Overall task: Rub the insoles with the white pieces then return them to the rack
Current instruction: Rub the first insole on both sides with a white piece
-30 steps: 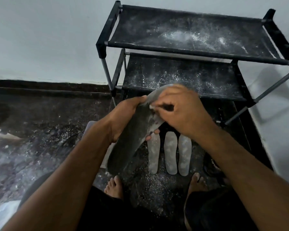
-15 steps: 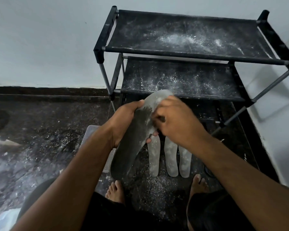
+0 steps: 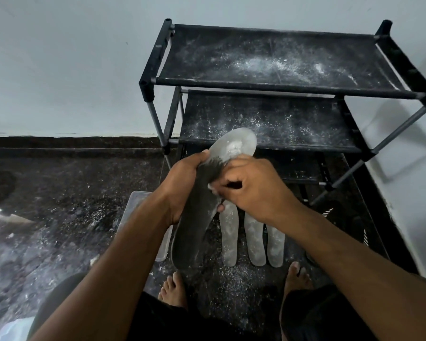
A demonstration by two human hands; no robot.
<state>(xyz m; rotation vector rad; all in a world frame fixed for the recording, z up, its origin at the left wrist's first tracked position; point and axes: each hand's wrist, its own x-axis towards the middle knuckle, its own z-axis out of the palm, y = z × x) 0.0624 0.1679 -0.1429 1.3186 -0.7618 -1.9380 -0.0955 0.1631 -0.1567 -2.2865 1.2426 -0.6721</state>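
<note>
Rack [image 3: 276, 86]: against the wall, shelves one above another, past the person's hands.
Held insole [image 3: 197, 217]: in front of the rack's lower shelves, toe end up toward the rack, heel end down toward the floor.
Left hand [image 3: 180, 183]: on the left edge of the held insole.
Right hand [image 3: 251, 190]: on the right side of the held insole, just below its toe end.
Three insoles [image 3: 252, 238]: side by side on the floor at the foot of the rack, right of the held insole.
Plastic container [image 3: 138, 205]: on the floor left of the rack's foot, partly behind the left forearm.
Bare feet [image 3: 174, 291]: on the floor nearer than the three insoles.
</note>
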